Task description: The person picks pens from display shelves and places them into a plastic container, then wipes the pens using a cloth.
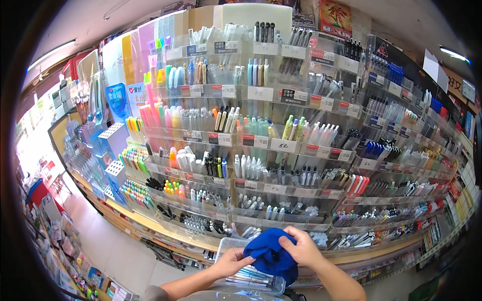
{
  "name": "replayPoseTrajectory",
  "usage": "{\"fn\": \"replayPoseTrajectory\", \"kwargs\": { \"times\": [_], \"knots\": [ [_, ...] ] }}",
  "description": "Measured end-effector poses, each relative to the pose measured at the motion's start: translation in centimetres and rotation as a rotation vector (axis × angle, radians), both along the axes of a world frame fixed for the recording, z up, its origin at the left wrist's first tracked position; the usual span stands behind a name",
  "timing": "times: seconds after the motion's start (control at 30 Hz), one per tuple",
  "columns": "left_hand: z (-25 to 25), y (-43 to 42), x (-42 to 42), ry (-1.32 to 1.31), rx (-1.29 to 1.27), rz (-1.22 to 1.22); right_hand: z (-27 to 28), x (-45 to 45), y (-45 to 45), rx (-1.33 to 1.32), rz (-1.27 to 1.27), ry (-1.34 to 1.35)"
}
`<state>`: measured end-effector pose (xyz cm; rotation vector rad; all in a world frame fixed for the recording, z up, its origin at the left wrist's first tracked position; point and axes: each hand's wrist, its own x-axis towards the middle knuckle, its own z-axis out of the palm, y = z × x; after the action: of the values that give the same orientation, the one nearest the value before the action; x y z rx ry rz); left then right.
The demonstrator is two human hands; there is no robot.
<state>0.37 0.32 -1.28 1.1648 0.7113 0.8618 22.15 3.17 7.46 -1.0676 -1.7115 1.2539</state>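
A crumpled blue cloth is bunched between my two hands in front of my body. My left hand pinches its left edge, with thumb and fingers pressed together. On the other side, my right hand grips the upper right part, its thumb lying over the fabric. Beneath the cloth is a clear plastic box with several pens lying inside. The cloth and my hands cover part of that box.
Ahead rises a tiered clear display rack packed with pens and markers, with price labels along its tiers. A wooden ledge runs below it. Bare floor shows at the left, and goods on low shelves line the far left.
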Motion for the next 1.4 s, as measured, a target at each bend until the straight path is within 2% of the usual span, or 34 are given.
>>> {"fn": "replayPoseTrajectory", "kwargs": {
  "times": [0.1,0.2,0.27,0.33,0.37,0.4,0.43,0.5,0.53,0.6,0.63,0.73,0.8,0.87,0.9,0.93,1.0,1.1,1.2,1.23,1.33,1.4],
  "knots": [
    [0.1,0.5,0.0,-0.039,0.011,-0.020,-0.7,2.8,-0.2,-0.061,0.056,-0.045],
    [0.8,1.2,0.8,-0.109,0.007,-0.049,-1.7,6.1,-0.9,-0.384,0.101,0.308],
    [2.1,1.8,1.6,-0.213,-0.058,-0.101,-1.1,8.8,-1.2,-0.247,0.240,0.471],
    [2.7,2.9,2.6,-0.362,-0.060,-0.201,-1.8,10.0,-1.4,-0.354,0.289,0.833],
    [3.9,3.4,3.2,-0.419,-0.079,-0.238,-1.6,8.9,-1.7,-0.473,0.147,0.923],
    [4.8,3.8,3.7,-0.474,-0.099,-0.276,-2.2,7.6,-1.6,-0.158,0.314,0.714],
    [5.3,4.1,4.1,-0.356,-0.087,-0.275,-3.1,6.3,-0.9,0.158,0.468,0.490],
    [6.4,4.8,4.8,-0.122,-0.044,-0.270,-4.5,4.8,-1.0,0.115,0.641,0.342],
    [6.3,4.7,5.3,-0.024,-0.015,-0.311,-5.5,4.6,-1.6,-0.158,0.621,0.386],
    [4.0,3.6,6.4,0.085,0.262,-0.324,-7.5,4.2,-3.0,-0.616,0.450,0.462],
    [4.6,2.9,6.6,0.244,0.359,-0.286,-9.5,4.3,-2.8,-0.354,0.353,0.132],
    [4.8,2.4,6.8,0.292,0.565,-0.174,-12.4,3.5,-2.3,-0.136,0.146,0.144],
    [4.8,2.5,6.6,0.257,0.540,-0.156,-11.9,4.8,-2.2,-0.634,0.146,0.517],
    [5.0,2.8,6.3,0.238,0.563,-0.079,-7.4,3.8,-3.2,-0.887,0.145,0.789],
    [5.4,2.9,6.1,0.235,0.600,-0.013,-8.2,3.1,-2.5,-0.888,0.163,0.788],
    [5.8,3.0,5.8,0.232,0.638,0.054,-8.2,3.4,-2.7,-0.668,0.157,0.486],
    [6.9,3.2,5.1,0.232,0.691,0.132,-6.1,3.7,-2.6,-0.835,-0.021,0.340],
    [7.6,3.2,4.2,0.263,0.783,0.254,-5.4,4.2,-1.7,-0.727,0.063,0.077],
    [7.4,3.2,3.5,0.221,0.650,0.260,-6.6,4.9,0.0,-0.939,0.192,0.265],
    [6.8,3.5,3.2,0.214,0.623,0.228,-6.8,4.9,-0.2,-0.979,0.217,0.455],
    [5.7,3.3,3.0,0.094,0.514,0.205,-6.2,4.0,-0.1,-0.872,0.194,0.703],
    [5.6,3.1,2.6,0.121,0.526,0.160,-5.5,4.0,0.3,-0.849,0.116,0.813]
  ]
}}
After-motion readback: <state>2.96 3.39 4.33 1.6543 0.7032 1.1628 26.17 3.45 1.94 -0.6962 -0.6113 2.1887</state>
